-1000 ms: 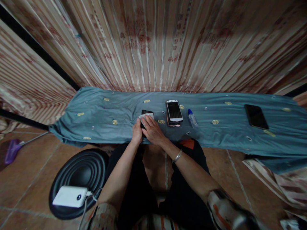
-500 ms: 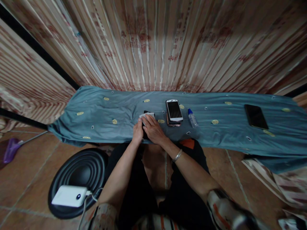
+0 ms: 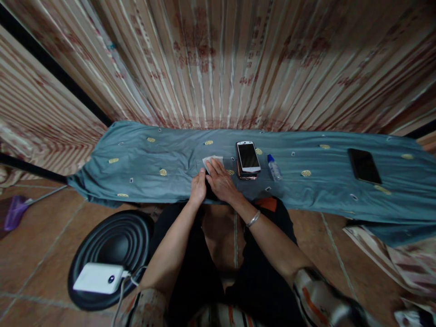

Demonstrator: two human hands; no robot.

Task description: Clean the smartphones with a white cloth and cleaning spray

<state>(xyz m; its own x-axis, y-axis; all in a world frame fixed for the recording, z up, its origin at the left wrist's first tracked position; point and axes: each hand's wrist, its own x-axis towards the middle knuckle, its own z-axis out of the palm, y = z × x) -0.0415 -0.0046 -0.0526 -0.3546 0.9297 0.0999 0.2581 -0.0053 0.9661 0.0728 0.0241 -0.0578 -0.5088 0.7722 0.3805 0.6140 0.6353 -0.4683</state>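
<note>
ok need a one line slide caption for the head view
Right hand presses a pale cloth on a dark phone, mostly hidden, steadied by the left hand, on a blue-covered table.
</note>
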